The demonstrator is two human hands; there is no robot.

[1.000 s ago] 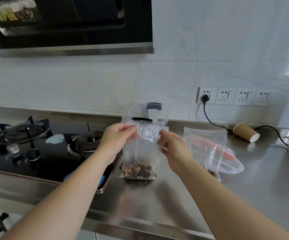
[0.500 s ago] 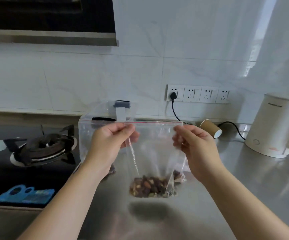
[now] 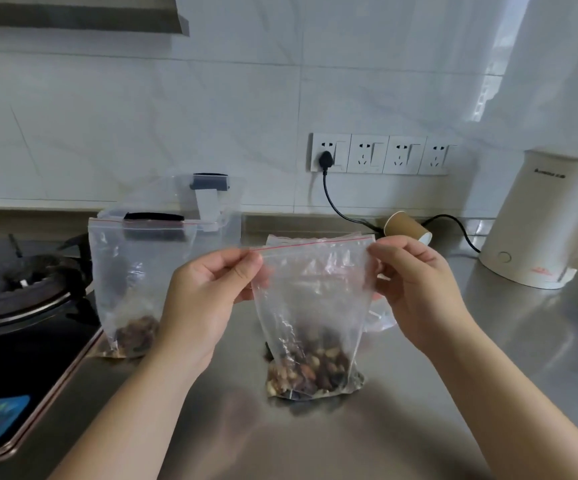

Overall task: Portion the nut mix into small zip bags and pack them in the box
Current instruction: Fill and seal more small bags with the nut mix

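The zip bag [image 3: 310, 306] is pinched at both top corners by the left hand [image 3: 207, 299] and right hand [image 3: 415, 289] — seemingly unsealed; nuts [image 3: 310, 372] could be spilled if tipped.

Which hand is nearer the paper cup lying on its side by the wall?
Right. The right hand pinches the held zip bag's top corner just in front of the paper cup; the left hand grips the opposite corner, farther left.
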